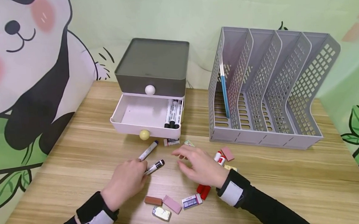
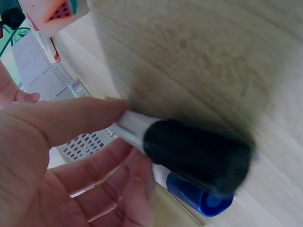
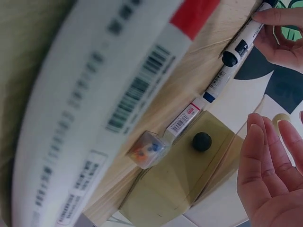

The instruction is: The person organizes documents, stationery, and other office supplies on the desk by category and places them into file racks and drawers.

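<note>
My left hand (image 1: 126, 180) pinches a black-capped whiteboard marker (image 1: 155, 167) between thumb and fingers, low over the table. Its black cap (image 2: 194, 151) looms large in the left wrist view. Beside it lies a blue-capped marker (image 1: 148, 151), partly hidden by the left hand. My right hand (image 1: 201, 163) is held over the table with relaxed fingers and nothing in them. Beneath that hand are red markers (image 1: 204, 190), their middles hidden by it; one white barrel (image 3: 109, 104) fills much of the right wrist view. Several black-capped markers (image 1: 173, 113) lie at the right of the pulled-out drawer (image 1: 128, 127).
The drawer belongs to a grey-topped box (image 1: 152, 59). A grey file rack (image 1: 266, 136) stands at right, holding a thin blue-and-white item (image 1: 224, 96). In front lie a sleeved eraser (image 1: 191, 201), a pink block (image 1: 172, 204), a brown block (image 1: 153, 200) and a pale eraser (image 1: 161, 213).
</note>
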A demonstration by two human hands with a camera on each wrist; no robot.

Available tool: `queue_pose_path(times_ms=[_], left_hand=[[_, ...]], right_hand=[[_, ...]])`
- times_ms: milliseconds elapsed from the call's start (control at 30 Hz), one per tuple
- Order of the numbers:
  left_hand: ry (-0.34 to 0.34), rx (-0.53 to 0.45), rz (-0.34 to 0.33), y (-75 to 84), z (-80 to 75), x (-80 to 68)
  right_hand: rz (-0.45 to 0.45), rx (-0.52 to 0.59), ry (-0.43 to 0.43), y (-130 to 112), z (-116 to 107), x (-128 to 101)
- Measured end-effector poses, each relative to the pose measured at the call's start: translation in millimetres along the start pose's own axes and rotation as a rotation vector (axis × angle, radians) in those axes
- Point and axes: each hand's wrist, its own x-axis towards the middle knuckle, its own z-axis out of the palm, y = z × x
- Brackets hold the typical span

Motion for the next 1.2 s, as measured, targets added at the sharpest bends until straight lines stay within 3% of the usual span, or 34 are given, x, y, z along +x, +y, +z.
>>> queue_pose_path(times_ms=[267,533,700,800,1033,1200], left_hand=[[0.071,-0.102,0.045,6.1,-5.4,7.3],[0.145,-0.130,0.114,19.6,-10.3,13.0],[0.199,-0.184,0.155,24.8,-12.1,17.2],[0.194,-0.280,0.153,25.5,-12.6,20.1],[0.087,-0.682,0.150,20.2,-18.5,25.3],[0.059,-0.739,0.164,19.3,-22.6,27.4]], right_hand=[[0.043,0.170,0.071,7.6,1.6,2.8],[0.156,0.364,0.095,5.3,2.1,5.2],[0.199,0.472,0.160,4.0,0.9,6.1],[0.171,0.506,0.216,3.8,-1.1,6.3],[0.110,0.549,0.286,5.4,-5.4,6.1],[0.068,0.584,0.324,7.9,-8.9,6.7]])
